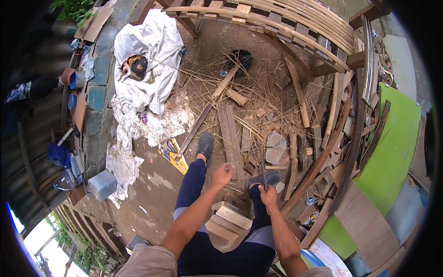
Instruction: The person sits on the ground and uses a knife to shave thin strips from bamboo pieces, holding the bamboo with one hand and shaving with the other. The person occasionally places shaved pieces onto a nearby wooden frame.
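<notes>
My right hand (268, 196) is closed around the lower end of a long, narrow, dark knife (262, 164), whose blade points away from me above my right shoe. My left hand (223, 174) is held in a pinch over the ground between my feet; whatever its fingertips hold is too small to make out. The hands are apart. Thin bamboo strips (207, 76) lie scattered over the dirt ahead. Beyond my left hand are long wooden planks (229, 134). Between my legs sits a low stack of wood pieces (230, 217).
A slatted bamboo bench (272, 23) spans the far side, near a black bucket (240, 60). A cat (134, 67) curls on a white sheet (157, 39) at left. By my left shoe lies a yellow-black flat item (174, 156). Scrap wood and a green panel (392, 147) line the right.
</notes>
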`<state>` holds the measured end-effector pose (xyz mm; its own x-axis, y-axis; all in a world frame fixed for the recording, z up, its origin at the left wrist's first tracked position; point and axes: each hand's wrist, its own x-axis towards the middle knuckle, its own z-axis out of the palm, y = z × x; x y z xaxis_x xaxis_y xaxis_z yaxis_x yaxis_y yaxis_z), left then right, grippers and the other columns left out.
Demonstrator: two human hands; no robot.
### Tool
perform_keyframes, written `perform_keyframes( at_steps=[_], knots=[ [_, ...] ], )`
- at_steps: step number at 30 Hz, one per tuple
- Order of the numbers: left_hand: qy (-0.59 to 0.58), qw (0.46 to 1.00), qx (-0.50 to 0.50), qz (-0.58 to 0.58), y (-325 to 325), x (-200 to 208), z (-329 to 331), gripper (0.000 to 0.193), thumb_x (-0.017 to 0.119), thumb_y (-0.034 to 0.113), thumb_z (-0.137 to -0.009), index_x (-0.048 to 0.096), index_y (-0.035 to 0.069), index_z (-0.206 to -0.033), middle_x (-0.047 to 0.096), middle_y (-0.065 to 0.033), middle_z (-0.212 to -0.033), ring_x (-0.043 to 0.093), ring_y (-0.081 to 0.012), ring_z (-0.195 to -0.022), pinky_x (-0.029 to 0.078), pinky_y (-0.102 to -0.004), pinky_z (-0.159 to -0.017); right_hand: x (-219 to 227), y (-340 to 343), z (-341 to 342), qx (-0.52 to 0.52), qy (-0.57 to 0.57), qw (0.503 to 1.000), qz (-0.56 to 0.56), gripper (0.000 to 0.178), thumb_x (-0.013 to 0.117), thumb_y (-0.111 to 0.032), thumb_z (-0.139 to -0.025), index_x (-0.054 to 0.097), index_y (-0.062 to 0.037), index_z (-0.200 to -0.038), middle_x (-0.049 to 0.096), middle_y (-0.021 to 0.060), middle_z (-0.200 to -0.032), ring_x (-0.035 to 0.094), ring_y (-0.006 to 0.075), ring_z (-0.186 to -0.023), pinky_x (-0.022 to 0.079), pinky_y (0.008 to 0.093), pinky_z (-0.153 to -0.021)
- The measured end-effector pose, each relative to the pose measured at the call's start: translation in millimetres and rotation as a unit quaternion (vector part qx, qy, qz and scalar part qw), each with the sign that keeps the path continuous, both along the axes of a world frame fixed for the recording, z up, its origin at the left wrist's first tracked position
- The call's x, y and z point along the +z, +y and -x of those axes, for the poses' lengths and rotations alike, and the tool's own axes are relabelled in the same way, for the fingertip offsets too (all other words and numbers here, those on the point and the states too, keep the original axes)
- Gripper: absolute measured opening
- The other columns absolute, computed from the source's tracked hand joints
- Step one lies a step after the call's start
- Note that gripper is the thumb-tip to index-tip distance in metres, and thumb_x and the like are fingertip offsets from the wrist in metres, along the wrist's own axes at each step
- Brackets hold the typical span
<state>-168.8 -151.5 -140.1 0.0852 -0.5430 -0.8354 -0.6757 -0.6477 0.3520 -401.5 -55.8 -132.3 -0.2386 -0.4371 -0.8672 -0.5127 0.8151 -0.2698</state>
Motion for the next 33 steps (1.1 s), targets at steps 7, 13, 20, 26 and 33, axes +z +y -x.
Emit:
perform_keyframes(
  at_steps=[7, 13, 20, 26, 33],
  knots=[
    [0.072, 0.996, -0.042, -0.017, -13.7, -87.9, 16.0, 0.052, 0.054, 0.047, -0.087, 0.061, 0.005, -0.117, 0.067, -0.0197, -0.108, 0.062, -0.0369, -0.102, 0.048, -0.0436, -0.089, -28.8, -1.9, -26.0, -0.069, 0.040, 0.997, -0.013, 0.035, 0.065, -0.031, -0.086, 0.064, 0.0043, -0.089, 0.068, 0.0225, -0.089, 0.066, 0.0349, -0.090, 0.049, 0.0405, -0.082],
    [-0.023, 0.994, -0.100, -0.029, -71.4, -166.5, -50.7, 0.049, 0.053, 0.044, -0.088, 0.059, 0.008, -0.121, 0.066, -0.0152, -0.112, 0.061, -0.0322, -0.108, 0.047, -0.0411, -0.092, -68.5, -40.1, -58.7, -0.251, -0.094, 0.960, -0.079, 0.031, 0.064, -0.029, -0.091, 0.057, -0.0002, -0.082, 0.063, 0.0072, -0.072, 0.064, 0.0146, -0.061, 0.051, 0.0280, -0.051],
    [-0.174, 0.972, -0.133, 0.088, -150.9, -277.8, -141.0, 0.051, 0.058, 0.036, -0.087, 0.054, 0.005, -0.127, 0.053, -0.0215, -0.130, 0.052, -0.0358, -0.119, 0.043, -0.0426, -0.100, -100.9, -61.7, -71.8, 0.006, -0.042, 0.998, -0.056, 0.043, 0.065, -0.036, -0.087, 0.059, 0.0061, -0.094, 0.066, 0.0223, -0.080, 0.067, 0.0325, -0.071, 0.053, 0.0421, -0.064],
    [-0.249, 0.959, -0.098, 0.088, -182.3, -338.6, -169.9, 0.060, 0.060, 0.037, -0.087, 0.044, 0.007, -0.136, 0.048, -0.0196, -0.134, 0.048, -0.0365, -0.122, 0.040, -0.0462, -0.103, -50.8, -121.7, -59.8, 0.210, 0.054, 0.975, -0.049, 0.043, 0.065, -0.036, -0.085, 0.060, 0.0056, -0.097, 0.065, 0.0291, -0.086, 0.064, 0.0433, -0.085, 0.050, 0.0498, -0.075],
    [-0.221, 0.937, -0.213, 0.170, -168.0, -335.3, -174.0, 0.048, 0.061, 0.020, -0.085, 0.051, 0.010, -0.131, 0.052, -0.0175, -0.126, 0.057, -0.0364, -0.106, 0.047, -0.0463, -0.091, -43.7, -113.8, -35.4, 0.254, 0.146, 0.956, 0.022, 0.038, 0.064, -0.031, -0.086, 0.060, 0.0053, -0.093, 0.065, 0.0276, -0.085, 0.065, 0.0427, -0.083, 0.050, 0.0500, -0.074]
  ],
)
